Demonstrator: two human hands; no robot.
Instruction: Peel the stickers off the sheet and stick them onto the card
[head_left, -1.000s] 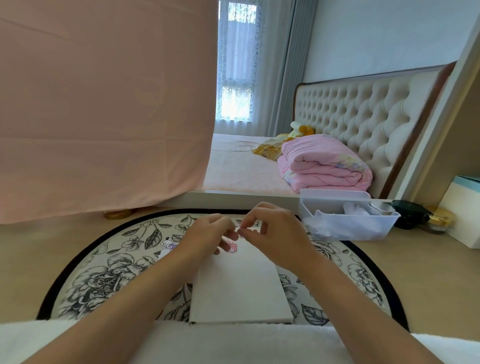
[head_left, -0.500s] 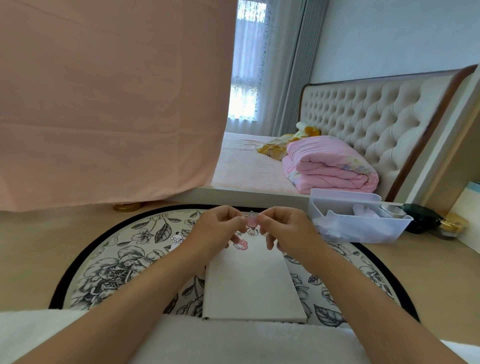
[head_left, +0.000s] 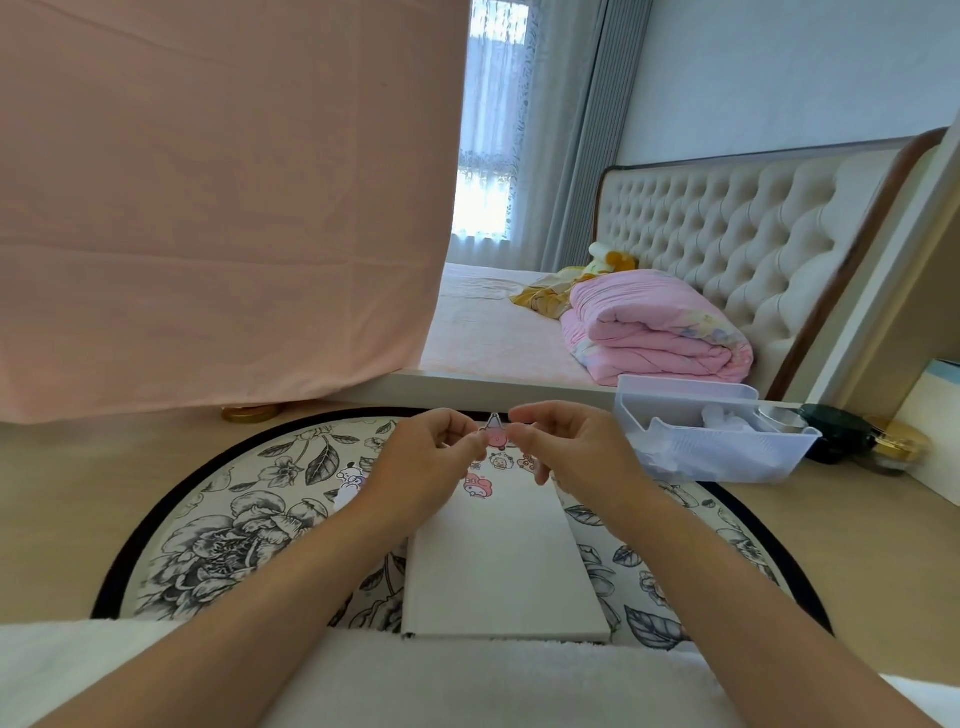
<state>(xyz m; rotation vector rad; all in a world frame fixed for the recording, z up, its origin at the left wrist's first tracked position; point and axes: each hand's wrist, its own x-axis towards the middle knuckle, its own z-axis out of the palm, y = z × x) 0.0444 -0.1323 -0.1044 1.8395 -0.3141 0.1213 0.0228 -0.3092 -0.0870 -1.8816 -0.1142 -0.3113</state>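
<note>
A white card lies on the round floral mat in front of me. A pink cartoon sticker sits near the card's far end, and small stickers show just beyond it. Above the card's far end, my left hand and my right hand together pinch a small pink sticker between their fingertips. Another cartoon sticker peeks out left of my left hand; the sheet under it is mostly hidden.
A white plastic bin with crumpled wrapping stands right of the mat. Dark and gold jars sit further right. A pink cloth hangs at left, the bed lies behind, and a white towel covers my lap.
Both hands have lifted off the card's far end, and the small pink sticker now hangs between their fingertips. The camera view has tilted and shifted slightly.
</note>
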